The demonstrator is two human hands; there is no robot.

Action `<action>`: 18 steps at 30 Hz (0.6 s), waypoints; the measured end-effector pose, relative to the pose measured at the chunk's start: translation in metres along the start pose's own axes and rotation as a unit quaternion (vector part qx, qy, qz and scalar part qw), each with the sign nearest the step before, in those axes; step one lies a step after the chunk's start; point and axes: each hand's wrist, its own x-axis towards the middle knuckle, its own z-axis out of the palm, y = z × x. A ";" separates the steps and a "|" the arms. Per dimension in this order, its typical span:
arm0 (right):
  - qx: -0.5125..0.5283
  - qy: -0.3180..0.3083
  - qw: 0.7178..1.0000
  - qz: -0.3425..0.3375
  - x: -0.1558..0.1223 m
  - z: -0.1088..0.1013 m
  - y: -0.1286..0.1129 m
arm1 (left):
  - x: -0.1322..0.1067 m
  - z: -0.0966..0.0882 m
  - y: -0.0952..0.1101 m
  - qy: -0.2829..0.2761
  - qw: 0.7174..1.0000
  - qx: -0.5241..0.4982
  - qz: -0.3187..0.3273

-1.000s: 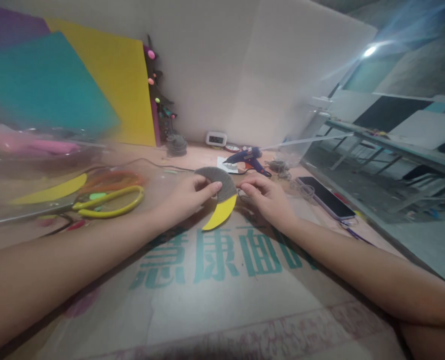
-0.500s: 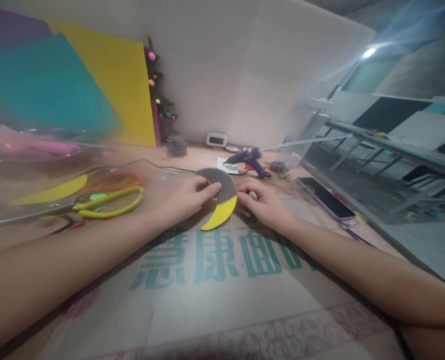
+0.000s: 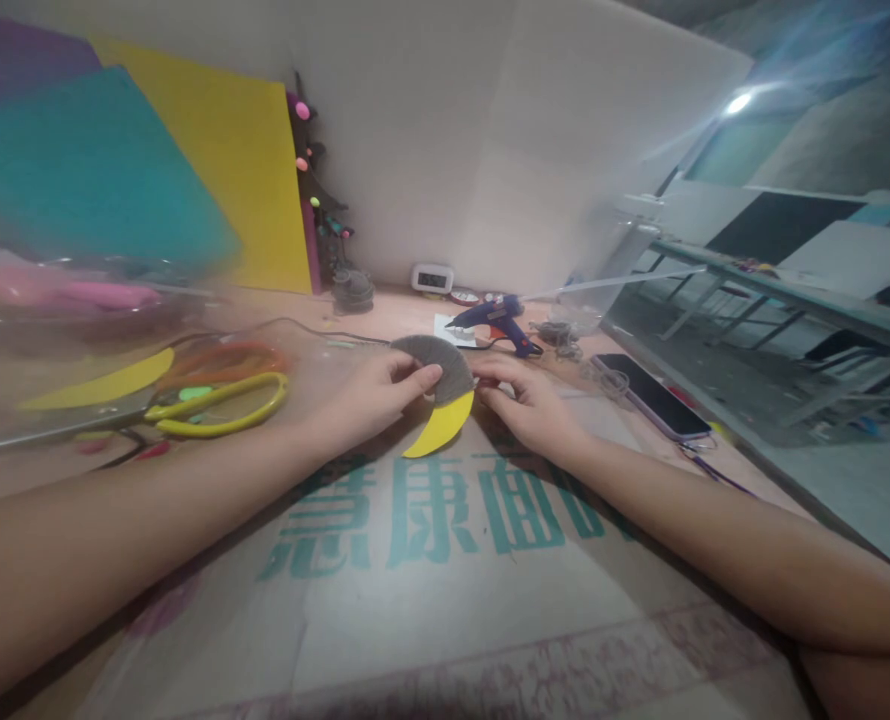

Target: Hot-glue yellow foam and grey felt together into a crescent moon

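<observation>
My left hand (image 3: 374, 400) pinches a yellow crescent-shaped cutout (image 3: 440, 424), thumb on top. The upper part of the crescent is wrapped in grey yarn (image 3: 437, 362). My right hand (image 3: 529, 404) sits just right of the crescent, fingers curled at its wrapped edge and closed on something thin that I cannot make out. Both hands rest over a printed sack (image 3: 430, 560) with green characters that covers the table.
Yellow-handled scissors (image 3: 216, 404), an orange loop and another yellow crescent (image 3: 104, 384) lie at the left. A blue glue gun (image 3: 494, 318), a small clock (image 3: 431, 278) and a phone (image 3: 659, 396) sit behind and right. Coloured sheets (image 3: 115, 170) lean on the wall.
My right hand has shifted slightly left and lower, closer to the crescent's wrapped edge. The left hand and the crescent have hardly moved.
</observation>
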 end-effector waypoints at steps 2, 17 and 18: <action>-0.001 0.044 0.999 -0.002 -0.001 0.000 0.001 | 0.001 0.001 -0.002 0.015 1.000 -0.017 0.000; -0.061 -0.033 0.998 -0.008 -0.006 0.002 -0.013 | -0.002 -0.002 0.004 0.008 1.000 0.010 0.014; -0.058 -0.029 0.998 -0.003 -0.006 0.002 -0.014 | -0.001 -0.002 0.004 0.006 1.000 0.014 0.016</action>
